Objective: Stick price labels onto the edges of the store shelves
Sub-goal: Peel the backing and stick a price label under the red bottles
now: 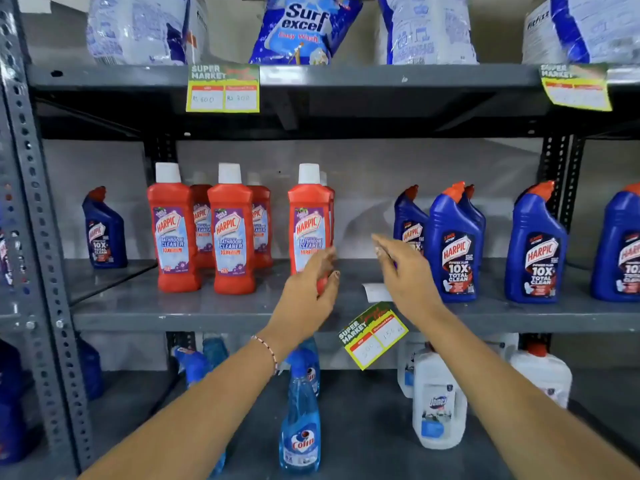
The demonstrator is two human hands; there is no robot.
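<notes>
A yellow-and-green price label [374,336] hangs tilted on the front edge of the grey middle shelf [173,320]. My left hand [308,289] is against the lower part of a red Harpic bottle [309,220]. Its fingers are blurred, so I cannot tell whether they grip the bottle. My right hand [407,275] hovers over the shelf just above the label, fingers stretched out and holding nothing. A small white paper [374,292] lies on the shelf under that hand. Two more price labels [223,88] [576,88] hang on the upper shelf edge.
Two more red Harpic bottles [232,230] stand to the left, and blue Harpic bottles [453,244] to the right. Detergent bags [304,26] fill the top shelf. Blue Colin sprays [299,417] and white Domex jugs [438,403] stand on the lower shelf. A perforated upright [41,237] is at the left.
</notes>
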